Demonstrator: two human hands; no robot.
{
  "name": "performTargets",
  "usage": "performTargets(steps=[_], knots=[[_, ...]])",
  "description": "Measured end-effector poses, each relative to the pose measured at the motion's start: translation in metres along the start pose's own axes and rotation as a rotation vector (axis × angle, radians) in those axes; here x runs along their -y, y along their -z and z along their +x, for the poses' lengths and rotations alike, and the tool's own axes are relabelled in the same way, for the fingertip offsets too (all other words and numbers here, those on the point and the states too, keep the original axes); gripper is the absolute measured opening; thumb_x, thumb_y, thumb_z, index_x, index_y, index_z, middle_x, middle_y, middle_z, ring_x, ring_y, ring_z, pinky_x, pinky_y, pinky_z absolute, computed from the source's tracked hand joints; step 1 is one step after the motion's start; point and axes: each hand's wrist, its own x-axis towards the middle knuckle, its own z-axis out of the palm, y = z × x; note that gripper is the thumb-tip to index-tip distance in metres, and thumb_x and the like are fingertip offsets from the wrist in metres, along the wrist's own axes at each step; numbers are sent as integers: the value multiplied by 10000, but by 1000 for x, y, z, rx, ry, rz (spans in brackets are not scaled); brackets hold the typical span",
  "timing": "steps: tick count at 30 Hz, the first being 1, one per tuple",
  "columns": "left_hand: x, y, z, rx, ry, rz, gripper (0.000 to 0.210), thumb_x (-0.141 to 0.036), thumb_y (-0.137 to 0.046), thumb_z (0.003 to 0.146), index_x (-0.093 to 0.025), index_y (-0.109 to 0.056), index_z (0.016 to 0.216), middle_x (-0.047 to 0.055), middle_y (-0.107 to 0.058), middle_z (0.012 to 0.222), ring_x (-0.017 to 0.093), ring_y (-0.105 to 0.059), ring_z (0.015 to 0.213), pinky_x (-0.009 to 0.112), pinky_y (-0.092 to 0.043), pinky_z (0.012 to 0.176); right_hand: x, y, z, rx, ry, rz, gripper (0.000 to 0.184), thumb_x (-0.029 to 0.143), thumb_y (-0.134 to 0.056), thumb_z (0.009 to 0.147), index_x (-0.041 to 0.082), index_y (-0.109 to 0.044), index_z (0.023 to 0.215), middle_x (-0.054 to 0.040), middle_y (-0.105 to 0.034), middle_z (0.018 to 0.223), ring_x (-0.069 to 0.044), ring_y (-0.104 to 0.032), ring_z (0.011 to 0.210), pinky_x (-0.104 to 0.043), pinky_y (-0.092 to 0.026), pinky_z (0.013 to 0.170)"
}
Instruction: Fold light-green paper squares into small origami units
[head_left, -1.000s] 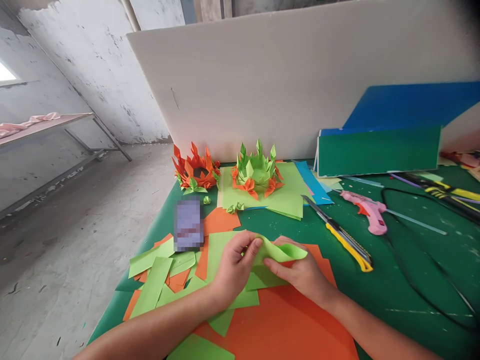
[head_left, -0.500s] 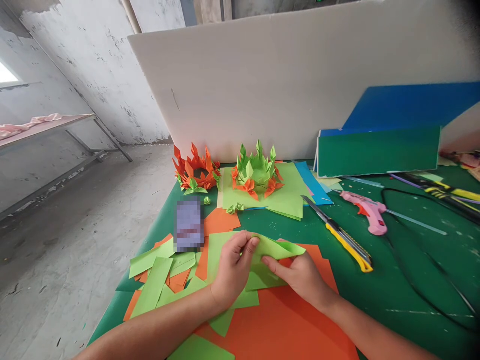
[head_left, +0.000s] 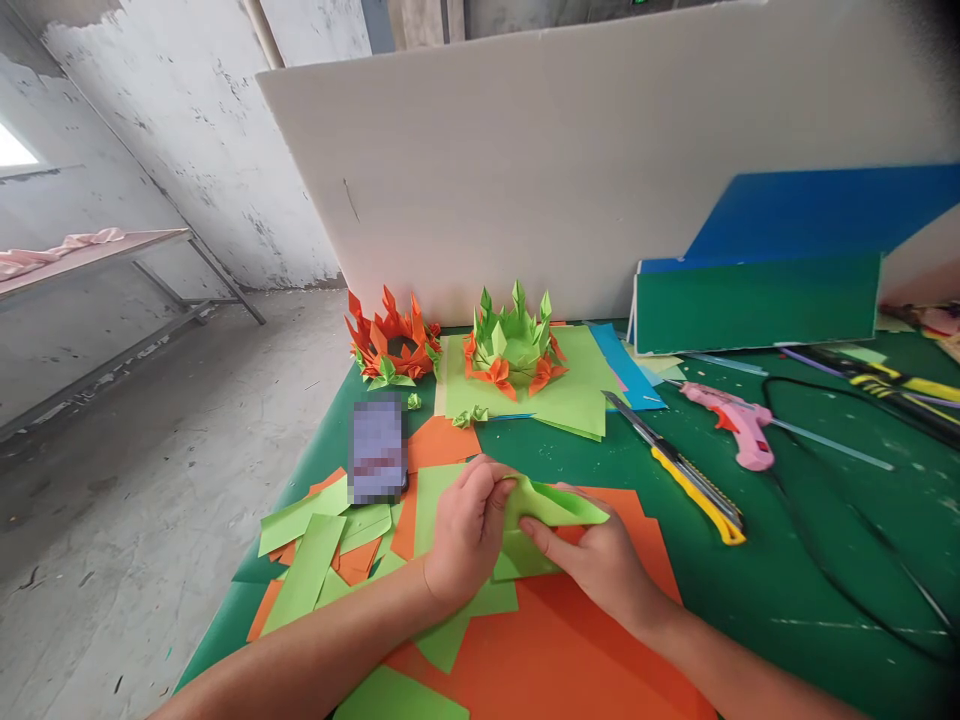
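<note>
A light green sheet of paper (head_left: 559,502), bent over on itself, is held above the table between my two hands. My left hand (head_left: 471,530) pinches its left corner between thumb and fingers. On the other side, my right hand (head_left: 600,555) grips it, thumb on the near face and fingers behind, partly hidden. Below lies a large orange sheet (head_left: 570,650), with green paper pieces (head_left: 300,580) overlapping it to the left. Farther back stand a folded orange paper crown (head_left: 394,345) and a green one with orange pieces (head_left: 517,335).
On the right lie a yellow utility knife (head_left: 694,490) and a pink glue gun (head_left: 739,420) with a trailing cable. A phone (head_left: 377,450), blurred out, rests near the left edge of the green table (head_left: 840,560). Behind, a white board (head_left: 525,170) stands upright.
The green paper in my hands has bent further over, its upper edge curling toward me. My right hand has shifted slightly down; the items on the table stay in place.
</note>
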Motion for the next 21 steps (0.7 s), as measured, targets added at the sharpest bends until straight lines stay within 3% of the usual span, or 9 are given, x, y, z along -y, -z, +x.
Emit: performTargets(steps=[4,6,9,15,21], knots=[[3,5,2,-27,-86,45,201,-201,-389,966,-216,-583,918,19,-583,787,138,-544,698,243,-430,621,6,3,-1,27,12,53,223,405,-649,827,202,-689,911,-35,-692,860,-210,-645,822,-288,-519,714],[3,7,3,-13,-119,61,200,-187,-393,963,-217,-591,954,18,-579,786,134,-540,682,237,-421,603,8,5,-2,29,16,84,218,416,-638,835,200,-669,815,-24,-660,783,-191,-620,753,-271,-497,652],[3,8,4,-23,-123,83,205,-191,-384,966,-214,-586,944,20,-568,777,137,-533,681,240,-415,600,7,8,-2,20,5,87,351,444,-573,874,199,-595,625,-11,-590,658,-171,-574,670,-266,-462,614],[3,6,7,-38,-27,55,202,-220,-387,971,-211,-527,826,3,-513,734,138,-483,675,247,-387,611,-4,12,-3,-33,65,10,419,430,-499,919,215,-588,571,-10,-593,607,-185,-578,697,-320,-439,823],[6,8,10,-89,174,2,272,-288,-373,971,-217,-374,708,-26,-371,676,135,-352,623,250,-313,570,-8,21,5,-238,109,80,469,392,-347,970,220,-651,659,-40,-628,685,-202,-575,750,-302,-461,742]])
